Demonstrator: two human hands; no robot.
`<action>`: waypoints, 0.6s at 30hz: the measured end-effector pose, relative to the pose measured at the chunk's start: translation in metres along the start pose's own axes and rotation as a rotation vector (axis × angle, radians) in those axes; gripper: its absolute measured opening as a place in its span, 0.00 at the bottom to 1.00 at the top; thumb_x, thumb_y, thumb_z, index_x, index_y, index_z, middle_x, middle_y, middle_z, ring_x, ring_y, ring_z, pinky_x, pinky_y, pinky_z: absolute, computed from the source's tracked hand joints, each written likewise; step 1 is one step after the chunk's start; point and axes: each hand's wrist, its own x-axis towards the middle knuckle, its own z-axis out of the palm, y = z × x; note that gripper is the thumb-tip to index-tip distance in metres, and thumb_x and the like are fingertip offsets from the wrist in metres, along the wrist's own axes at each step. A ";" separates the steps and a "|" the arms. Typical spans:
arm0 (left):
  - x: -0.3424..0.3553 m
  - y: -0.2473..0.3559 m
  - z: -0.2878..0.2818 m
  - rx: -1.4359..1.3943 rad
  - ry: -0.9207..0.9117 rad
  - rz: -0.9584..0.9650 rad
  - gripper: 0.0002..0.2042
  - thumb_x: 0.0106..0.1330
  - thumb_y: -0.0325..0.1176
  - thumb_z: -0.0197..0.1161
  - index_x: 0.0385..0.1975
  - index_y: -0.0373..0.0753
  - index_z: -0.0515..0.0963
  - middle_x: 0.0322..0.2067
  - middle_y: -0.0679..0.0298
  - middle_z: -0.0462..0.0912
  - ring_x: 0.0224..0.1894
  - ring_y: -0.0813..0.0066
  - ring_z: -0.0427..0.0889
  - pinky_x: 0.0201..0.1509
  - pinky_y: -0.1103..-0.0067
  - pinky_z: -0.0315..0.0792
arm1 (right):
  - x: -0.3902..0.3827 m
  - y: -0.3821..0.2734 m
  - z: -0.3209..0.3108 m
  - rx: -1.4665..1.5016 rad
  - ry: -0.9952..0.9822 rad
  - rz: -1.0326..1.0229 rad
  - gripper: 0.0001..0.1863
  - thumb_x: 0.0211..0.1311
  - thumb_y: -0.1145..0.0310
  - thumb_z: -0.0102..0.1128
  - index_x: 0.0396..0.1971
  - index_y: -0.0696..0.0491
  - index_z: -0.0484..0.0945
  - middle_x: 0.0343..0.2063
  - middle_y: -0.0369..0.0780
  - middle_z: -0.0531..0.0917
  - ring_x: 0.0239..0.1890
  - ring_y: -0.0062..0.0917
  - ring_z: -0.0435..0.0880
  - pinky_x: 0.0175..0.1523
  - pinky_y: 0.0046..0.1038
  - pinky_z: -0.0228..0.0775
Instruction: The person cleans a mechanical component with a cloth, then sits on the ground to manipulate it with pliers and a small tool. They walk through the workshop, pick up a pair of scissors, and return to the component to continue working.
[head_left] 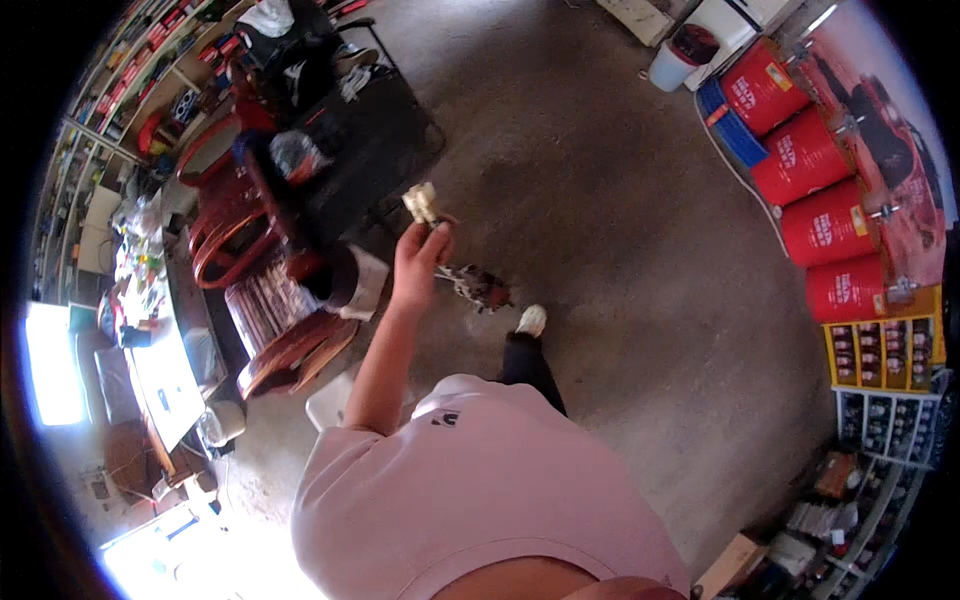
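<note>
My left hand (424,255) is raised out in front of my body, its fingers closed around a pale, brass-coloured fitting (421,202) with a blocky, lobed end. The end sticks out beyond my thumb and fingers; the rest is hidden in the grip. Just right of my wrist a dark, mottled thing with a reddish end (480,287) shows against the floor. Whether it lies there or hangs from my hand, I cannot tell. My right hand does not show.
Carved wooden armchairs (240,235) and a black cart-like table (365,140) stand at left, near a bright desk (170,385) and loaded shelves (140,75). Red drums (800,160) line the right, with bottle crates (880,355) nearer. A white bucket (670,70) stands far right.
</note>
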 end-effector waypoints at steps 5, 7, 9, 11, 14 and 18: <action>0.125 0.033 0.048 0.066 0.003 0.087 0.08 0.65 0.32 0.48 0.36 0.34 0.70 0.19 0.73 0.64 0.21 0.87 0.59 0.25 0.87 0.52 | 0.065 -0.214 0.011 -0.080 0.050 -0.041 0.19 0.61 0.49 0.44 0.26 0.48 0.74 0.12 0.31 0.65 0.11 0.18 0.62 0.15 0.21 0.51; 0.158 0.051 0.049 0.120 0.084 0.117 0.08 0.65 0.32 0.48 0.36 0.33 0.70 0.19 0.73 0.64 0.21 0.87 0.59 0.25 0.88 0.53 | 0.089 -0.320 0.034 -0.160 0.030 -0.178 0.19 0.61 0.48 0.43 0.26 0.48 0.74 0.12 0.31 0.65 0.11 0.18 0.62 0.14 0.21 0.50; 0.201 0.055 0.054 0.029 0.179 0.143 0.08 0.65 0.32 0.49 0.35 0.34 0.71 0.20 0.75 0.64 0.21 0.88 0.59 0.25 0.88 0.53 | 0.110 -0.442 0.063 -0.155 -0.052 -0.529 0.26 0.58 0.40 0.38 0.31 0.48 0.75 0.12 0.31 0.68 0.11 0.18 0.62 0.16 0.24 0.53; 0.247 0.043 0.055 -0.086 0.270 0.189 0.08 0.65 0.32 0.49 0.35 0.34 0.70 0.20 0.74 0.64 0.21 0.87 0.59 0.25 0.87 0.53 | 0.080 -0.569 0.117 -0.221 -0.113 -0.733 0.20 0.58 0.47 0.45 0.31 0.49 0.76 0.13 0.32 0.70 0.13 0.17 0.66 0.19 0.22 0.56; 0.327 0.034 0.053 -0.115 0.321 0.213 0.08 0.66 0.33 0.48 0.33 0.34 0.70 0.19 0.73 0.63 0.21 0.86 0.58 0.25 0.86 0.52 | 0.110 -0.680 0.173 -0.631 0.061 -0.679 0.16 0.55 0.56 0.53 0.28 0.56 0.77 0.19 0.37 0.76 0.24 0.23 0.75 0.30 0.26 0.65; 0.443 0.031 0.056 -0.037 0.398 0.167 0.08 0.66 0.34 0.48 0.32 0.37 0.70 0.19 0.73 0.63 0.21 0.86 0.58 0.25 0.85 0.52 | 0.124 -0.762 0.261 -0.881 0.201 -0.880 0.20 0.51 0.56 0.57 0.30 0.62 0.77 0.23 0.40 0.78 0.30 0.23 0.76 0.34 0.28 0.67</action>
